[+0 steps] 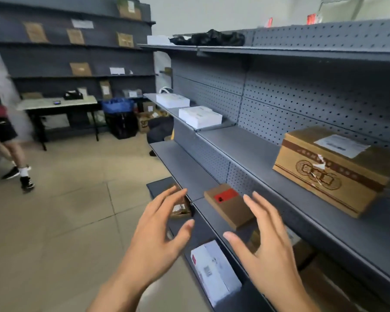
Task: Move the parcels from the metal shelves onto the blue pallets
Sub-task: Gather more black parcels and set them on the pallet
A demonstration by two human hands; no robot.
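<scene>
A small brown parcel with a red patch lies on a middle shelf of the grey metal shelving. My left hand and my right hand hover in front of it, one on each side, fingers spread, touching nothing. A large brown carton with a white label sits further right on the shelf above. Two white boxes lie on that same level, further back. A white parcel with a red edge lies on a lower shelf below my hands. No blue pallet is in view.
Another person walks at the left edge. A second shelving unit with several brown parcels lines the far wall, with a table and a blue bin in front of it. Tiled floor spreads to the left.
</scene>
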